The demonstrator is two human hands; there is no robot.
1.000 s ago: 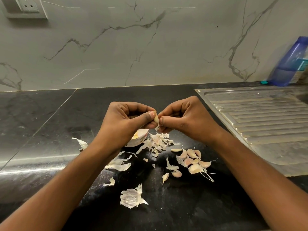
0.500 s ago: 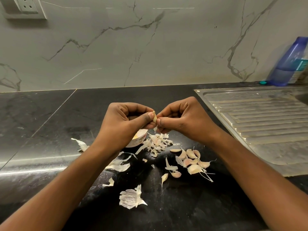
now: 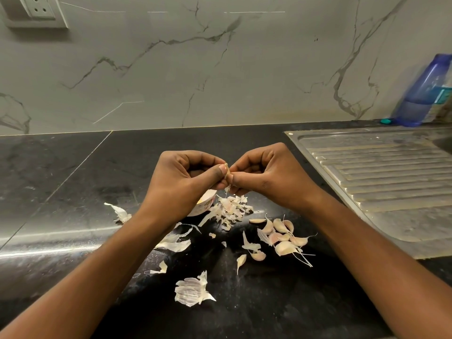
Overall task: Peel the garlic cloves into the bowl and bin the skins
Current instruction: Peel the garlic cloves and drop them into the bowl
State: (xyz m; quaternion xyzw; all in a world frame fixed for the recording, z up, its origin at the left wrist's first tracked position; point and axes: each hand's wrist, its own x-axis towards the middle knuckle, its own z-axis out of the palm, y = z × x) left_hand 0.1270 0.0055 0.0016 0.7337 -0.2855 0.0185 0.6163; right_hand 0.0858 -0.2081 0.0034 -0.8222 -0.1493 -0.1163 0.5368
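My left hand (image 3: pixel 186 182) and my right hand (image 3: pixel 266 174) meet above the black counter, both pinching one small garlic clove (image 3: pixel 228 172) between thumbs and fingertips; a shred of skin hangs below it. A small white bowl (image 3: pixel 204 206) sits under my left hand, mostly hidden by it. A heap of torn skins (image 3: pixel 231 207) lies just right of the bowl. Several unpeeled cloves (image 3: pixel 281 237) lie in a cluster under my right wrist. More loose skins (image 3: pixel 192 291) are scattered toward the front.
A steel sink drainboard (image 3: pixel 381 182) fills the right side of the counter. A blue plastic bottle (image 3: pixel 424 91) stands at the far right against the marble wall. A wall socket (image 3: pixel 39 7) is at top left. No bin is in view.
Both hands stay together on the clove, shifted slightly left and away; the fingers have reworked their pinch a little. The cloves and skins on the counter lie as before.
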